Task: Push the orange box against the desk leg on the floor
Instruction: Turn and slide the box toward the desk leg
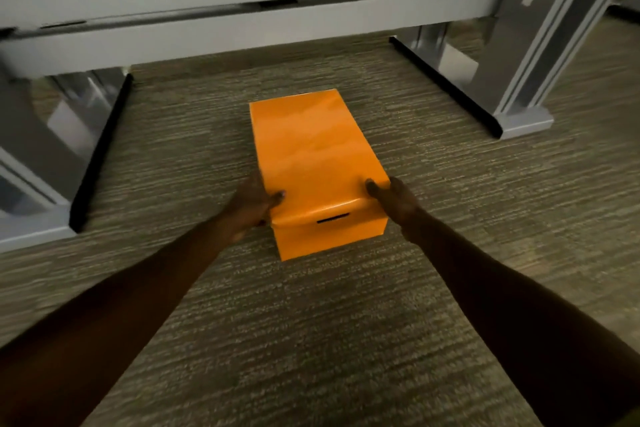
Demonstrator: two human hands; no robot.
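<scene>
An orange box (311,156) with a lid and a dark slot in its near end lies on the carpet, midway between two desk legs. My left hand (251,204) clasps its near left corner, thumb on the lid. My right hand (394,201) clasps the near right corner the same way. The right desk leg (526,55), grey metal with a label "R", stands on a long foot (519,121) to the right of the box, well apart from it. The left desk leg (31,149) is at the left edge.
A grey crossbeam (242,0) of the desk spans the top of the view beyond the box. Black strips (100,152) edge the inner sides of both feet. Striped grey-green carpet (311,340) covers the floor all around.
</scene>
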